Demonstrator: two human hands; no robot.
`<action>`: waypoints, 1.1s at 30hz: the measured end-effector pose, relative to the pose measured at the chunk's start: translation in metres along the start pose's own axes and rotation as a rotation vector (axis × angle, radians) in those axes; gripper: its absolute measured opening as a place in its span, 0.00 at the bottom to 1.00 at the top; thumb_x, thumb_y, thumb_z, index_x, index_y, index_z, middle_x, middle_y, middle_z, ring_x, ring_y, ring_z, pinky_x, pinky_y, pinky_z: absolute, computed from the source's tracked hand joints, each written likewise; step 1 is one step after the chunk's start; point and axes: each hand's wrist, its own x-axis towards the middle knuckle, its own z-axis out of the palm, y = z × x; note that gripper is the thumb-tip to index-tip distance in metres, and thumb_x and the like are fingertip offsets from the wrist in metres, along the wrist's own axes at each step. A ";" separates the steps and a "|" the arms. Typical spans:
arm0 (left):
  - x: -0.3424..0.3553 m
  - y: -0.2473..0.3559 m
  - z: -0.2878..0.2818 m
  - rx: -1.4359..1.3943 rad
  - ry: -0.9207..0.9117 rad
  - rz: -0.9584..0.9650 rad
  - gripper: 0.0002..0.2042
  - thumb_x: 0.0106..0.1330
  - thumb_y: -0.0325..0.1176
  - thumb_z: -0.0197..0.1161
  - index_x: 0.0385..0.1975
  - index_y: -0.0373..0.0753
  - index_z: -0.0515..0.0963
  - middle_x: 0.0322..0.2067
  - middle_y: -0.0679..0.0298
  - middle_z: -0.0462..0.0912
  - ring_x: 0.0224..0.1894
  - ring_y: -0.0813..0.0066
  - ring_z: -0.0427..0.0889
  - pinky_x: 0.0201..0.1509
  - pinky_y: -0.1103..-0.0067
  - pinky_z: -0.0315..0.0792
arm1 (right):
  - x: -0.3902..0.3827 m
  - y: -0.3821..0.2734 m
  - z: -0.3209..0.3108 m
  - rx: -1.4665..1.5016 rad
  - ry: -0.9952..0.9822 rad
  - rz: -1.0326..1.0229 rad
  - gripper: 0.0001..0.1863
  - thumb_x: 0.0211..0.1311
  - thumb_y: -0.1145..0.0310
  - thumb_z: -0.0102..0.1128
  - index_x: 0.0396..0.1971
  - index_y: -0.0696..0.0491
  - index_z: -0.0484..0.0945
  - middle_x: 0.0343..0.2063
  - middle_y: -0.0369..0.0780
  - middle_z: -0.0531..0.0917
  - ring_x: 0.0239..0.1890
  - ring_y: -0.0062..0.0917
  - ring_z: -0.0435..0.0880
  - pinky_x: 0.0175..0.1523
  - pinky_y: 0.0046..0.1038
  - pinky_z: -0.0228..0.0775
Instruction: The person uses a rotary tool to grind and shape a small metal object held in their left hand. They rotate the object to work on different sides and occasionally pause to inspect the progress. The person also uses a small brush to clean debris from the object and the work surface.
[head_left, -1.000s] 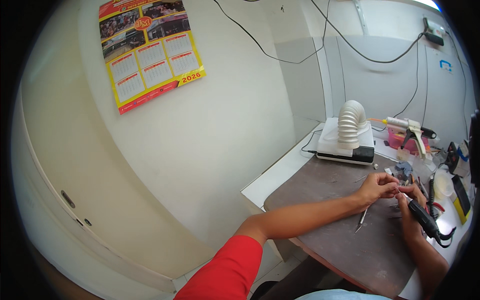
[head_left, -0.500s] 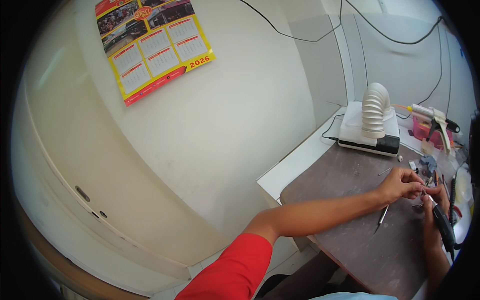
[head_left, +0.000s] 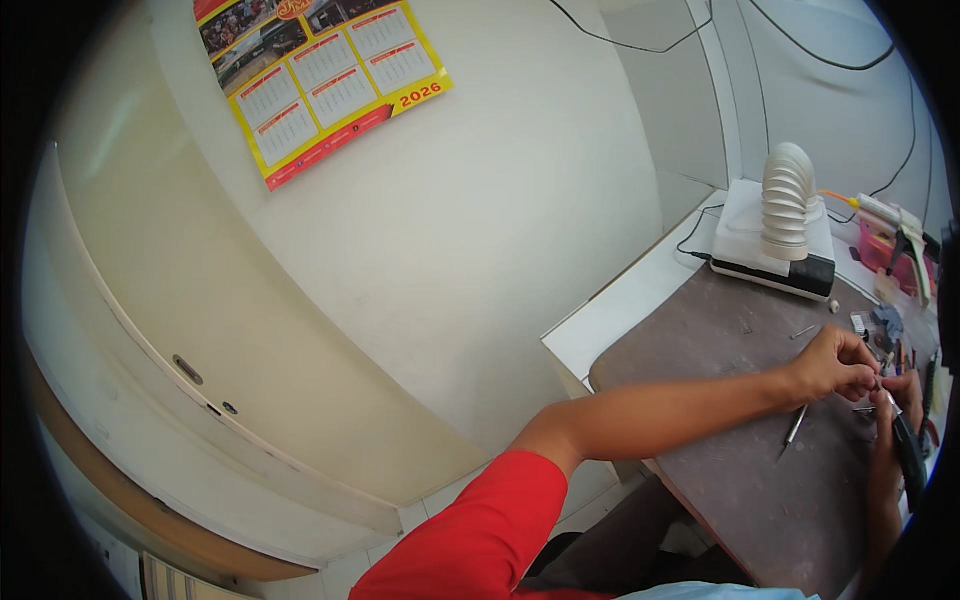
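My left hand (head_left: 838,366) reaches in from the left with its fingertips closed in a pinch. Whatever sits between them is too small to make out. Close against it, my right hand (head_left: 888,425) is closed round a black pen-shaped rotary tool handpiece (head_left: 909,455), its silver tip pointing up toward the left fingertips. Both hands are over the brown mat (head_left: 720,350) at its right side. A slim metal hand tool (head_left: 793,432) lies on the mat just below my left wrist. Beyond the hand rests a small metal pin-like piece (head_left: 802,332).
A white box with a black front (head_left: 772,272) and a ribbed white hose (head_left: 786,205) stands at the mat's far edge. To its right are a pink basket (head_left: 890,245), a dispensing gun (head_left: 905,228) and a grey-blue cloth (head_left: 887,322). A calendar (head_left: 340,85) hangs on the wall.
The whole view has shifted, so the table and hands appear slightly farther right. The hands stay together with the handpiece in the same hold.
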 end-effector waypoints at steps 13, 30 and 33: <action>-0.001 0.007 0.003 0.057 -0.003 0.008 0.09 0.60 0.29 0.66 0.37 0.32 0.78 0.30 0.61 0.83 0.29 0.80 0.81 0.35 0.82 0.78 | -0.001 0.006 0.001 0.105 0.014 0.030 0.07 0.67 0.70 0.52 0.39 0.57 0.69 0.34 0.36 0.72 0.38 0.17 0.72 0.47 0.20 0.63; 0.002 -0.003 -0.001 0.064 -0.060 0.058 0.07 0.61 0.30 0.67 0.34 0.35 0.78 0.29 0.65 0.83 0.29 0.83 0.80 0.34 0.84 0.77 | 0.000 -0.006 0.000 0.096 0.020 0.063 0.08 0.66 0.67 0.53 0.34 0.57 0.70 0.32 0.38 0.75 0.37 0.19 0.74 0.47 0.22 0.63; 0.001 -0.001 -0.001 0.058 -0.054 0.062 0.07 0.61 0.30 0.66 0.34 0.35 0.77 0.29 0.65 0.83 0.29 0.83 0.80 0.34 0.84 0.77 | 0.000 -0.002 0.001 0.102 0.035 0.044 0.09 0.65 0.67 0.53 0.34 0.58 0.70 0.32 0.38 0.76 0.36 0.18 0.74 0.45 0.21 0.64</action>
